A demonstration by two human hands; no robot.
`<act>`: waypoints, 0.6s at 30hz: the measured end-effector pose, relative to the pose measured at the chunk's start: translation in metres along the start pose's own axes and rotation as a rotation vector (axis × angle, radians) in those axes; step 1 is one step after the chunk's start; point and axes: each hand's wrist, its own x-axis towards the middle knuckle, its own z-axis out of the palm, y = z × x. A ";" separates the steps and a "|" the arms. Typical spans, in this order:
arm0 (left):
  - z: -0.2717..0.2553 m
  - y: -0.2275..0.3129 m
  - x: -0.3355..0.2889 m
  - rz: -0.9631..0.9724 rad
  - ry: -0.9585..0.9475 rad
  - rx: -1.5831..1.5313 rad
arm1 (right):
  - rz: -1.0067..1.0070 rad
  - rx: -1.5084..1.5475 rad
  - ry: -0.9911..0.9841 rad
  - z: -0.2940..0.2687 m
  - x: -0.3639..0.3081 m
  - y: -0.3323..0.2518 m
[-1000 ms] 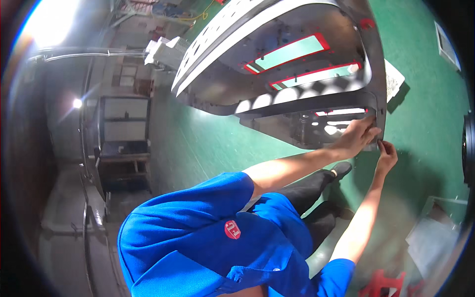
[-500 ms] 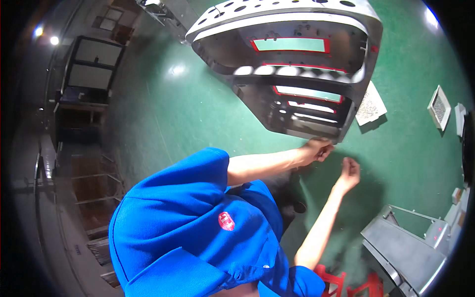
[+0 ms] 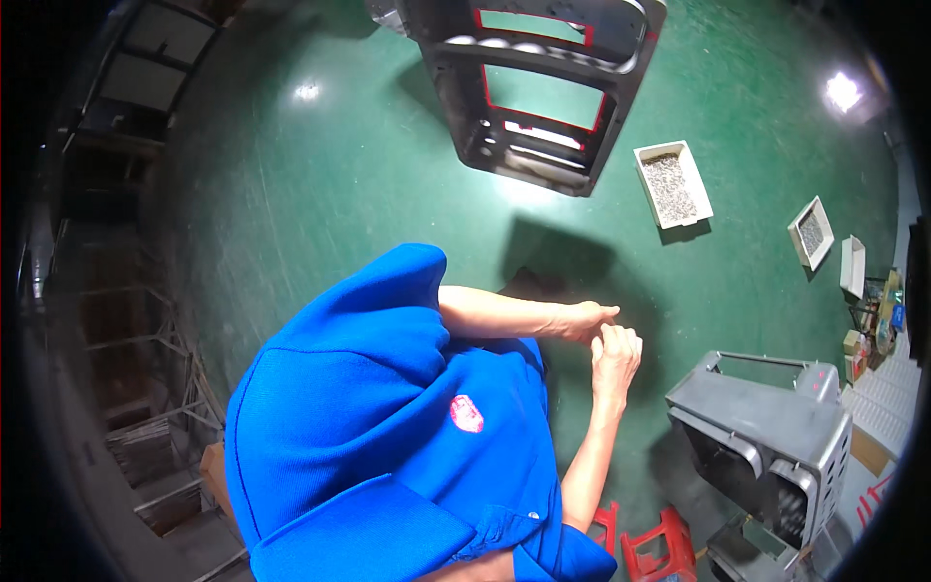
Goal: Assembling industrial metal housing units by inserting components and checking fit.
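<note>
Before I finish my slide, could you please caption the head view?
Bare left hand and right hand close together above green floor, a dark grey housing with red-edged rectangular openings beyond.

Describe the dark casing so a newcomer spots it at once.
From the green floor, look to the top middle of the picture. The large dark casing there runs off the top edge. Red-edged rectangular openings set it apart from the grey casing at lower right.

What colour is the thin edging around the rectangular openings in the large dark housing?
The thin edging is bright red, showing best in the head view.
</note>
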 end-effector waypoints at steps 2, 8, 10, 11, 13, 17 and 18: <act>0.019 -0.025 0.020 -0.003 -0.087 -0.064 | 0.052 -0.039 0.051 0.001 -0.033 0.017; 0.071 -0.087 0.052 -0.028 -0.147 -0.137 | 0.037 0.042 0.305 -0.013 -0.109 0.072; 0.109 -0.101 0.050 -0.042 -0.154 0.019 | 0.105 0.018 0.338 -0.026 -0.146 0.092; 0.101 -0.101 0.040 -0.062 -0.154 0.055 | 0.116 0.010 0.333 -0.025 -0.146 0.075; 0.101 -0.105 0.029 -0.069 -0.176 0.099 | 0.183 -0.013 0.382 -0.027 -0.154 0.060; 0.125 -0.124 0.027 -0.020 -0.265 0.166 | 0.308 -0.005 0.485 -0.040 -0.188 0.062; 0.131 -0.129 0.025 -0.026 -0.277 0.195 | 0.342 -0.014 0.490 -0.044 -0.197 0.060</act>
